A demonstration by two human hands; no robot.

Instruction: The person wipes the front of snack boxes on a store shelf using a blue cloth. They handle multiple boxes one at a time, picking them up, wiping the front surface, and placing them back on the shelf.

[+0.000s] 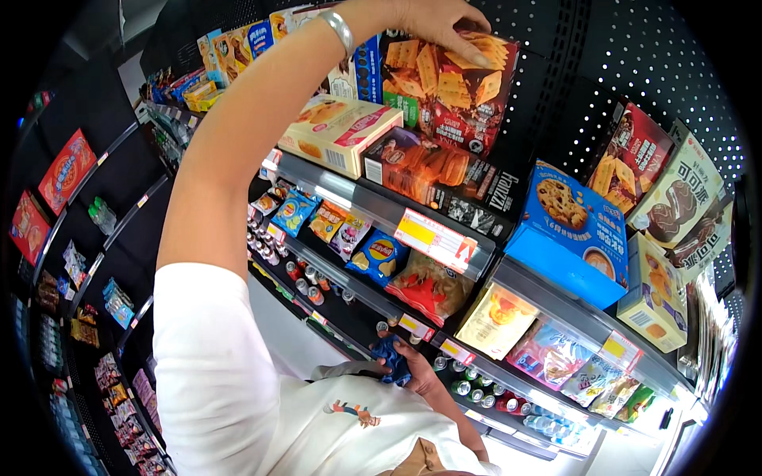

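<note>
My left hand (443,24) reaches up and grips the top edge of a dark red cracker box (440,110), its thumb lying on the printed front and its other fingers partly hidden behind. The box stands upright at the back of the upper shelf. In front of it lie a dark Franzzi cookie box (428,166) and a cream biscuit box (342,134). Down by my waist, my right hand (421,372) holds a crumpled dark blue cloth (393,360), close to the lower shelves with drink cans.
A blue cookie box (568,238) projects over the shelf edge (381,205), which carries price tags. Below sit chip bags (381,253), a snack bag (431,282) and drink cans (315,294). A perforated back panel (643,53) rises behind. More stocked shelves (89,262) stand left.
</note>
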